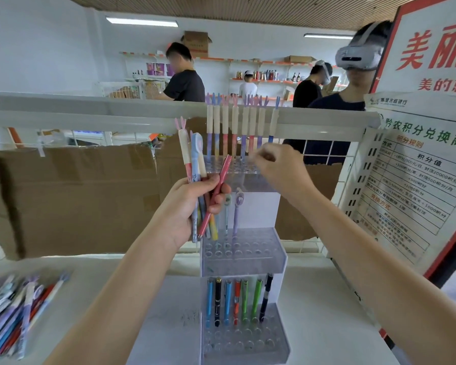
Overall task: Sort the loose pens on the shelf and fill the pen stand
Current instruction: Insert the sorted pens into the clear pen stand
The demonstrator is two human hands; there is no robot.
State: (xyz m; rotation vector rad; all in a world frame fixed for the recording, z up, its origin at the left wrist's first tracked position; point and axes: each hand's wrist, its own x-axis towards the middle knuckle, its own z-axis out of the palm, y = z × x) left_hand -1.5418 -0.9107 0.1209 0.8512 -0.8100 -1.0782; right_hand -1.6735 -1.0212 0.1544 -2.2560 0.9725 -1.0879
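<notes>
A clear three-tier pen stand (244,256) stands on the white shelf. Its top tier holds a row of rabbit-ear pens (237,122), the middle tier two cartoon-topped pens (236,214), the bottom tier several coloured pens (237,301). My left hand (192,206) grips a bundle of pens (199,180), one pink pen slanting across it. My right hand (277,169) hovers blurred at the right end of the top tier, fingers pinched; whether it holds anything is unclear. A pile of loose pens (16,309) lies at the left on the shelf.
Brown cardboard (71,198) lines the wire back of the shelf. A red-framed notice board (419,154) leans at the right. A white rail (116,111) runs overhead. Several people stand beyond the shelf, one in a headset (358,54).
</notes>
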